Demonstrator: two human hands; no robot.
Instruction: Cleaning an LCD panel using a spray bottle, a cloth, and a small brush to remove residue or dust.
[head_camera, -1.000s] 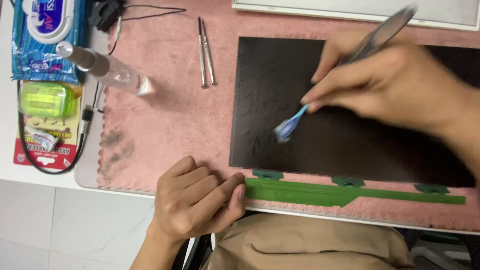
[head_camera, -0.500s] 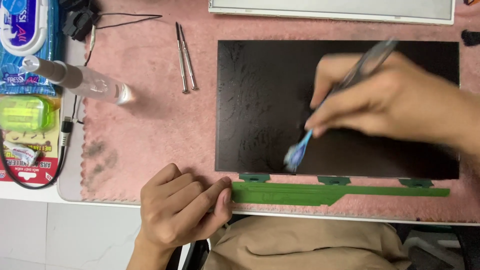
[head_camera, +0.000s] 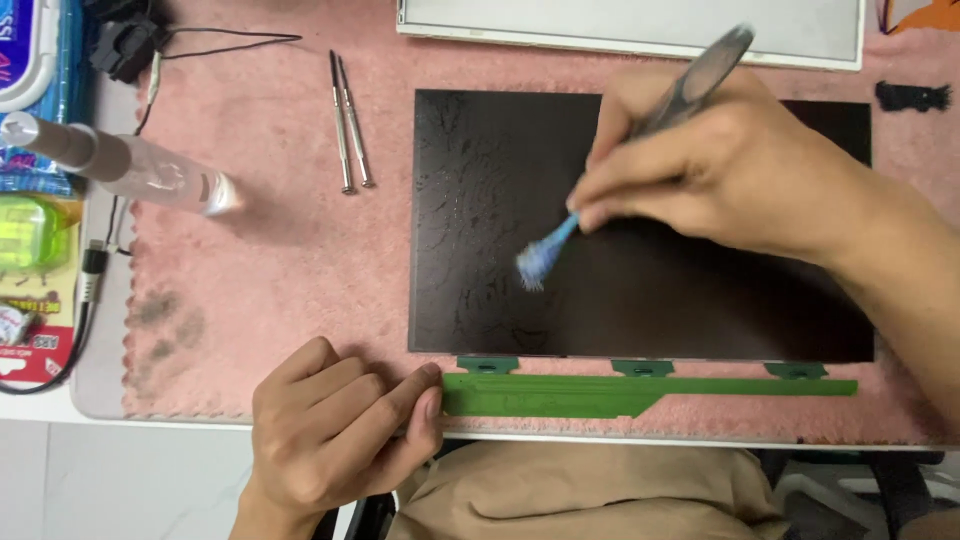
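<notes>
Right hand (head_camera: 730, 170) pinches a toothbrush (head_camera: 640, 150), bristles on the black display panel (head_camera: 500, 200) (mid pink mat (head_camera: 280, 280)). Left hand (head_camera: 340, 430) at 7 o'clock, fingers together, fingertip pressing the green circuit strip (head_camera: 640, 392).

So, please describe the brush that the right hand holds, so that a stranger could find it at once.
On the pink mat lies a large black panel. Over its middle, the right hand pinches a slim brush with a grey translucent handle. Its pale blue bristle tip touches the panel, unlike the two metal screwdrivers lying loose beside it.
</notes>
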